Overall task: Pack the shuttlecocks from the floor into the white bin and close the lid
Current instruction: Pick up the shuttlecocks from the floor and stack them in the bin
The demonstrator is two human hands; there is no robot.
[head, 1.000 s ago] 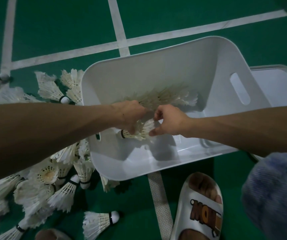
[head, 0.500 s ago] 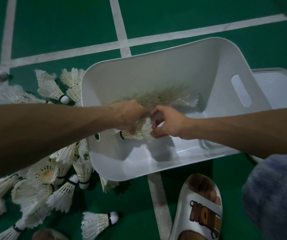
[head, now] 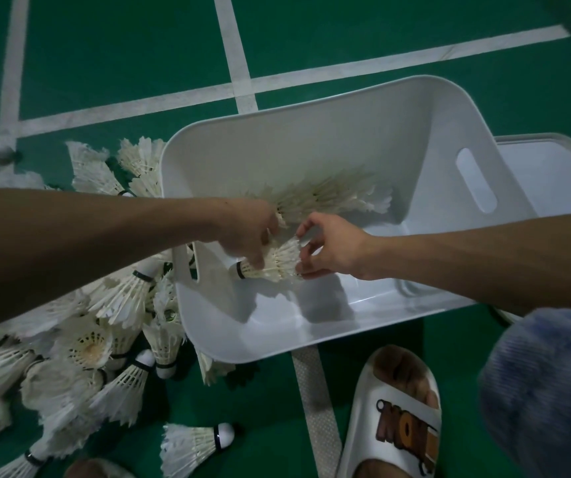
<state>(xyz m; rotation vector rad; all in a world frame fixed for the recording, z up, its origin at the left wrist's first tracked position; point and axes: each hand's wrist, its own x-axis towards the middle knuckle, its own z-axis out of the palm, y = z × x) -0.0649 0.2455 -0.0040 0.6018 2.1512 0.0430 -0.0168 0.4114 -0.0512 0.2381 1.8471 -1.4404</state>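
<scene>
Shuttlecocks mostly lie heaped on the floor beside the white bin, with one nested row laid inside it. Your left hand curls round the held shuttlecock near its cork, and your right hand pinches its skirt with bent fingers. Squeeze too hard and the thin, stiff feathers could crush. The smooth plastic wall may let the row slide. The lid lies flat just past the bin's right end.
</scene>
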